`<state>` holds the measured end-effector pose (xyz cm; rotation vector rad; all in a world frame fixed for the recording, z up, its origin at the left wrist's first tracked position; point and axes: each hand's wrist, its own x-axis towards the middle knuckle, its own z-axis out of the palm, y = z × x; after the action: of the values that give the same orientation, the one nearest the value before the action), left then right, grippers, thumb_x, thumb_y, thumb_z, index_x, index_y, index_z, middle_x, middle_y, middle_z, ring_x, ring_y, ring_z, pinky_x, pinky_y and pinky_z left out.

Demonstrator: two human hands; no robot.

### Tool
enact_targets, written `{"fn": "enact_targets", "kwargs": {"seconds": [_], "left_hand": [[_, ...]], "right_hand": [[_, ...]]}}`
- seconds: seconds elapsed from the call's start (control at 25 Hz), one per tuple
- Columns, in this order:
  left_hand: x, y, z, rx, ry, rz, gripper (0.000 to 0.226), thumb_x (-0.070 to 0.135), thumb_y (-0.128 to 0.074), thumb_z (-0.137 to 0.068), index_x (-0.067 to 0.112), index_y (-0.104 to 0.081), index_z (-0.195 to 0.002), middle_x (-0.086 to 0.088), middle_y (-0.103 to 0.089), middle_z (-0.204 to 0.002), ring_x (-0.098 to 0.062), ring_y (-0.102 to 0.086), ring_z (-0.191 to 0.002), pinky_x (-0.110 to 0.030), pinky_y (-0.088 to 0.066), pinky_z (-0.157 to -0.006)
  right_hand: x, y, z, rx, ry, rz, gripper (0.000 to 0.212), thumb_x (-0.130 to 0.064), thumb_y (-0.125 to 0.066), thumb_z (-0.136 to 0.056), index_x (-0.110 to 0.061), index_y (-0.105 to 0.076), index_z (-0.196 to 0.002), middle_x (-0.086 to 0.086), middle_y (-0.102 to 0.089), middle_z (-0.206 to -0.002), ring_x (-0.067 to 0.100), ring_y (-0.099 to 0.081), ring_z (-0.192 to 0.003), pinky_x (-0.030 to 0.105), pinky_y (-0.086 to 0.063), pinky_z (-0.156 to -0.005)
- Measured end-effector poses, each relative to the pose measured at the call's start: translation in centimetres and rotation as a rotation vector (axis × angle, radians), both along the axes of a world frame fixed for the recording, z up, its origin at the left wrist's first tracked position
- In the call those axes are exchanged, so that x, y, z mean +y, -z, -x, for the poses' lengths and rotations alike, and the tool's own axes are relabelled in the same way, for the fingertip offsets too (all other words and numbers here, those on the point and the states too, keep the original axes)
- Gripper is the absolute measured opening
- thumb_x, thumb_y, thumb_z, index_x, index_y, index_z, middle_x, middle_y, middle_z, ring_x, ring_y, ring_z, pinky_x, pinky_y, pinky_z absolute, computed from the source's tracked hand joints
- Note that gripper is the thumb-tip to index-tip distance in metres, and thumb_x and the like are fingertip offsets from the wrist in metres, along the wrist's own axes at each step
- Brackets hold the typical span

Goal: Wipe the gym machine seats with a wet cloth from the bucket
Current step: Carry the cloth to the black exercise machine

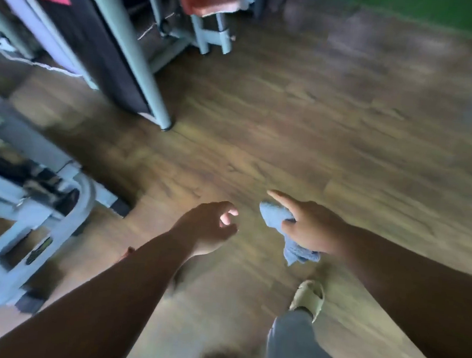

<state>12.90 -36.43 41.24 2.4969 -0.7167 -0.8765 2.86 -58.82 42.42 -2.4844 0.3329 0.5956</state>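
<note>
- While both bare arms reach forward over the wood-look floor [335, 107], the right hand [312, 228] grips a blue cloth [279, 225], its thumb and lower fingers curled round the bunched fabric and its index finger stretched out straight, pointing up and to the left.
- One end of the cloth sticks out above the hand beside the pointing finger; the other end hangs loose below the palm, clear of the floor.
- The left hand [210, 228] is near the right one but apart from it, and holds nothing; its fingers are loosely curled, with the fingertips turned toward the cloth.
- A red padded gym machine seat [213, 1] stands at the top of the view on a pale blue-grey support, well apart from both hands and from the cloth.
- A slanted pale metal post [132, 47] of a machine frame runs down to the floor left of the seat, with a dark panel [84, 40] beside it.
- More pale tubular frame [53, 234] fills the lower left edge, blurred too much to tell its parts.
- Below the right forearm, a foot in a beige slide sandal [308, 298] rests on the floor, with a light grey trouser leg [289, 343] above it.
- A green wall [415, 9] shows along the top right.
</note>
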Motion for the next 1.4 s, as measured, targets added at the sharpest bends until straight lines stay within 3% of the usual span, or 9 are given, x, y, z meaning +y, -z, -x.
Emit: {"fn": "enact_targets", "kwargs": {"seconds": [0.12,0.2,0.28,0.4,0.68,0.8,1.0,1.28,1.4], "left_hand": [[-11.3,-0.4,-2.1,-0.002,0.037,0.041,0.031,0.048,-0.058,-0.091,0.039,-0.059,-0.121,0.021,-0.064,-0.102,0.0,-0.06,-0.091,-0.027,-0.049,-0.086],[-18.0,-1.0,-3.2,0.012,0.051,0.074,0.03,0.048,-0.059,-0.091,0.038,-0.06,-0.12,0.02,-0.064,-0.101,0.0,-0.061,-0.093,-0.027,-0.049,-0.088],[-23.8,-1.4,-4.5,0.01,0.071,0.092,0.027,0.047,-0.06,-0.091,0.038,-0.062,-0.117,0.02,-0.065,-0.099,0.001,-0.061,-0.092,-0.026,-0.049,-0.087],[-31.1,-2.2,-7.2,0.002,0.112,0.116,0.025,0.045,-0.061,-0.091,0.036,-0.064,-0.114,0.021,-0.065,-0.097,0.0,-0.061,-0.09,-0.027,-0.05,-0.087],[-42.6,-3.7,-17.7,-0.011,0.169,0.17,0.019,0.039,-0.063,-0.092,0.035,-0.065,-0.11,0.02,-0.064,-0.097,0.004,-0.058,-0.089,-0.02,-0.043,-0.076],[-47.2,-3.6,-24.8,0.007,0.202,0.18,0.019,0.041,-0.064,-0.091,0.036,-0.065,-0.109,0.023,-0.063,-0.096,0.006,-0.057,-0.088,-0.02,-0.043,-0.077],[-56.5,-5.7,-39.8,-0.035,0.315,0.138,0.023,0.047,-0.062,-0.09,0.037,-0.064,-0.111,0.021,-0.064,-0.1,0.0,-0.059,-0.091,-0.025,-0.047,-0.083],[-69.6,-9.8,-55.9,-0.133,0.379,0.149,0.024,0.053,-0.059,-0.088,0.041,-0.063,-0.108,0.024,-0.063,-0.098,0.0,-0.061,-0.092,-0.027,-0.048,-0.082],[-75.8,-9.0,-61.8,-0.146,0.392,0.141,0.025,0.054,-0.059,-0.088,0.041,-0.063,-0.109,0.023,-0.063,-0.104,-0.002,-0.061,-0.095,-0.028,-0.047,-0.084]], "right_hand": [[-10.3,-1.2,-0.4,-0.025,0.068,-0.101,0.063,-0.018,-0.044,-0.086,-0.066,-0.045,-0.127,-0.011,-0.062,-0.077,0.013,-0.056,-0.067,0.032,-0.049,-0.071],[-16.7,-2.1,-0.7,0.004,0.062,-0.101,0.051,-0.02,-0.042,-0.076,-0.058,-0.058,-0.106,-0.015,-0.066,-0.088,0.016,-0.061,-0.08,0.034,-0.053,-0.082],[-22.1,-3.1,-1.5,-0.028,0.069,-0.077,0.037,-0.024,-0.045,-0.073,-0.049,-0.06,-0.095,-0.015,-0.064,-0.081,0.014,-0.06,-0.077,0.036,-0.054,-0.08],[-29.0,-4.2,-3.5,-0.1,0.156,-0.018,0.029,-0.023,-0.056,-0.083,-0.042,-0.063,-0.103,-0.014,-0.064,-0.081,0.012,-0.059,-0.076,0.032,-0.052,-0.076],[-40.1,-4.8,-12.6,-0.146,0.213,-0.001,0.027,-0.029,-0.053,-0.088,-0.043,-0.062,-0.108,-0.014,-0.066,-0.09,0.009,-0.06,-0.079,0.027,-0.048,-0.069],[-44.6,-5.4,-19.4,-0.156,0.236,0.026,0.027,-0.023,-0.053,-0.088,-0.041,-0.063,-0.105,-0.013,-0.066,-0.087,0.01,-0.06,-0.075,0.027,-0.045,-0.064],[-52.9,-6.9,-32.6,-0.237,0.39,0.055,0.025,-0.036,-0.049,-0.082,-0.044,-0.06,-0.103,-0.014,-0.068,-0.09,0.01,-0.063,-0.081,0.034,-0.054,-0.079],[-64.8,-9.9,-47.2,-0.357,0.464,0.068,0.029,-0.019,-0.055,-0.088,-0.04,-0.064,-0.106,-0.013,-0.066,-0.087,0.011,-0.062,-0.076,0.026,-0.046,-0.067],[-71.3,-9.4,-53.4,-0.371,0.438,0.065,0.031,-0.02,-0.055,-0.088,-0.041,-0.063,-0.109,-0.015,-0.065,-0.086,0.009,-0.061,-0.075,0.031,-0.05,-0.072]]}}
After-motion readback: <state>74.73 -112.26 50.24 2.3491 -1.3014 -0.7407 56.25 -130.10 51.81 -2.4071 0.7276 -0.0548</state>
